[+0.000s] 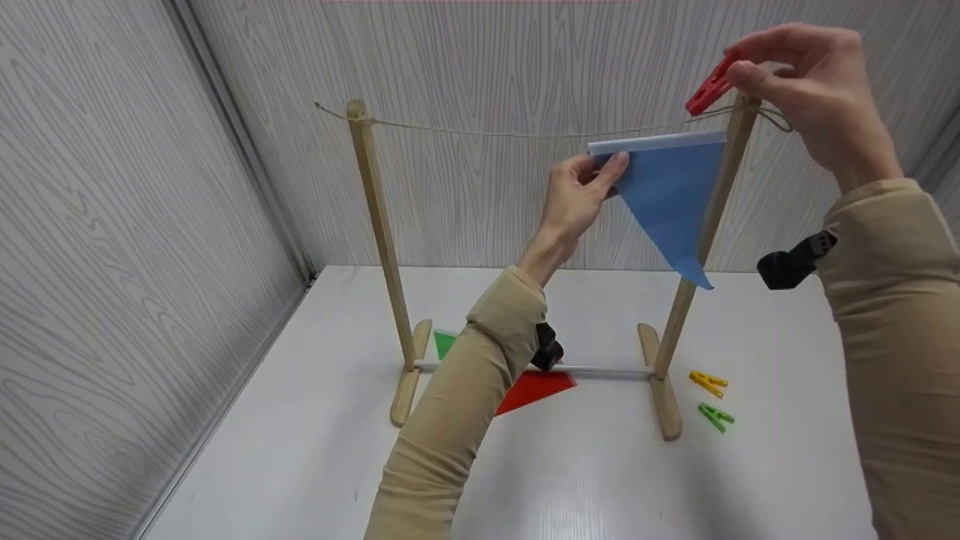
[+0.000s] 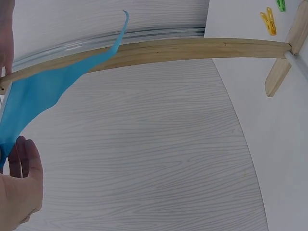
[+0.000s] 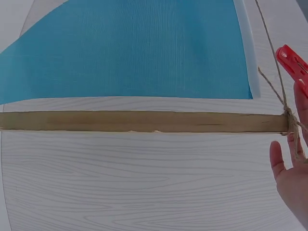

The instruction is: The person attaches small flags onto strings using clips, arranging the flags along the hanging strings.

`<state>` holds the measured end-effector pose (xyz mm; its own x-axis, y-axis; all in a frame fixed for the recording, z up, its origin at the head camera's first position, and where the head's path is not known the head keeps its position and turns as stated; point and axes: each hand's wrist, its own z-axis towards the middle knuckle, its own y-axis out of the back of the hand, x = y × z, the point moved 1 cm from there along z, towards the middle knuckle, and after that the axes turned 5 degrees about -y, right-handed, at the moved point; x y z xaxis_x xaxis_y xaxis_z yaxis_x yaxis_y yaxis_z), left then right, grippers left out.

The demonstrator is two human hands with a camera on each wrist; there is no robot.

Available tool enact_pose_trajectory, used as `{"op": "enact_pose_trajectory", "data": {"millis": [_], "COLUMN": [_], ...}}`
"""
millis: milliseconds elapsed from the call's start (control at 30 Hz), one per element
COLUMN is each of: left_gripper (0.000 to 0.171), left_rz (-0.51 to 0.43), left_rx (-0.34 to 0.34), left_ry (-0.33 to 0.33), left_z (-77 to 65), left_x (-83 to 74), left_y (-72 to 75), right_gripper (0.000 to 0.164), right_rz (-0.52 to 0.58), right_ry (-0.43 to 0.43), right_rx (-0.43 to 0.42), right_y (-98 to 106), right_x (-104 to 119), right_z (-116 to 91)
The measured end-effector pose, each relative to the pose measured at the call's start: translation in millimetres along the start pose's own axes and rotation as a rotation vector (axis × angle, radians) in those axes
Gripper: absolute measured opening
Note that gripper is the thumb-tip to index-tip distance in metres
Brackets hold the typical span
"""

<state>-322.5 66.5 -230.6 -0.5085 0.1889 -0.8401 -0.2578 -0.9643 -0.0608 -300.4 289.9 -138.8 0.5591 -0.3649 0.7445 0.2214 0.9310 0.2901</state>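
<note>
In the head view my left hand pinches a blue triangular pennant at the left end of its white top band. The pennant hangs point down, its band just below the string and its right edge overlapping the right wooden post. My right hand pinches a red clothespin close to the string beside that post's top. In the right wrist view the clothespin slants near the string, close to the knot. The left wrist view shows the pennant beside my left fingers.
A left wooden post holds the string's other end. A white bar joins the two feet. On the table lie a red pennant, a green pennant, a yellow clothespin and a green clothespin.
</note>
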Motion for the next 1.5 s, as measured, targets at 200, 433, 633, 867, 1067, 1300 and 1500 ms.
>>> {"op": "enact_pose_trajectory", "data": {"millis": [200,433,633,867,1067,1300,1500], "left_gripper": [0.029,0.028,0.028,0.027,0.027,0.026,0.026], "left_rz": [0.038,0.05,0.042,0.076,0.058,0.053,0.078], "left_rx": [0.009,0.0,-0.002,-0.002,-0.008,-0.006,0.0], "left_ry": [-0.01,-0.02,-0.022,-0.01,-0.016,-0.05,-0.052], "left_z": [0.8,3.0,4.1,5.1,5.4,6.4,6.3], "left_x": [-3.3,-3.9,-3.6,-7.7,-8.5,-9.2,-10.0], "left_y": [-2.4,-5.1,-5.2,-3.9,-2.6,-2.8,-4.2], "right_gripper": [0.019,0.015,0.009,0.008,0.005,0.007,0.008], "right_rz": [-0.094,-0.15,-0.229,-0.281,-0.328,-0.377,-0.386], "right_ry": [-0.003,0.012,-0.007,0.041,0.103,0.119,0.122], "right_rx": [0.022,0.023,0.013,-0.007,0.0,0.018,0.037], "right_y": [-3.4,-6.3,-8.9,-12.5,-14.7,-16.2,-17.5], "right_x": [1.6,4.1,9.2,12.8,11.8,11.7,11.4], "right_z": [1.5,3.9,7.0,9.2,9.6,8.9,8.6]}}
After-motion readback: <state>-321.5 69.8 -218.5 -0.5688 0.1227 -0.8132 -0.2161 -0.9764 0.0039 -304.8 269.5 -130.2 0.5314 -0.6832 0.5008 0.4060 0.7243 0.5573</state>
